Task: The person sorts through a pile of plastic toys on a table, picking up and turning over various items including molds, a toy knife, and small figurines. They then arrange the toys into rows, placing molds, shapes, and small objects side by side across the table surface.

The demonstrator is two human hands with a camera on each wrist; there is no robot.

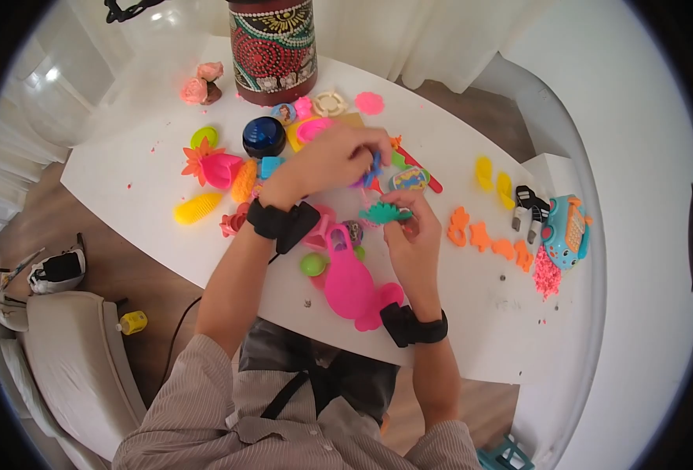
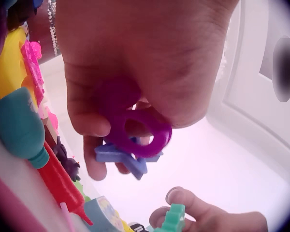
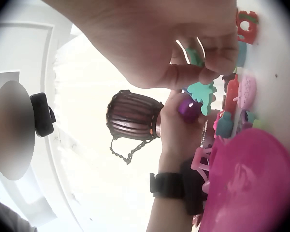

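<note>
My left hand (image 1: 332, 159) is over the middle of the toy pile, fingers curled. In the left wrist view it holds a purple piece with a ring-shaped end (image 2: 159, 140) and a blue star-shaped piece (image 2: 118, 155) together. My right hand (image 1: 417, 247), just nearer to me and to the right, pinches a flat teal piece with a jagged edge (image 3: 201, 94) between thumb and fingers. Both hands are raised close to each other. A small tub with a colourful label (image 1: 410, 179) and a red stick-shaped toy (image 1: 434, 185) lie beside them.
Near me lies a large pink toy (image 1: 349, 286), with a green ball (image 1: 313, 264) beside it. Orange shapes (image 1: 479, 236), a blue toy (image 1: 567, 235) and pink grains (image 1: 547, 276) are on the right. A dark blue dome (image 1: 264, 135) and patterned drum-like container (image 1: 274, 55) stand farther back.
</note>
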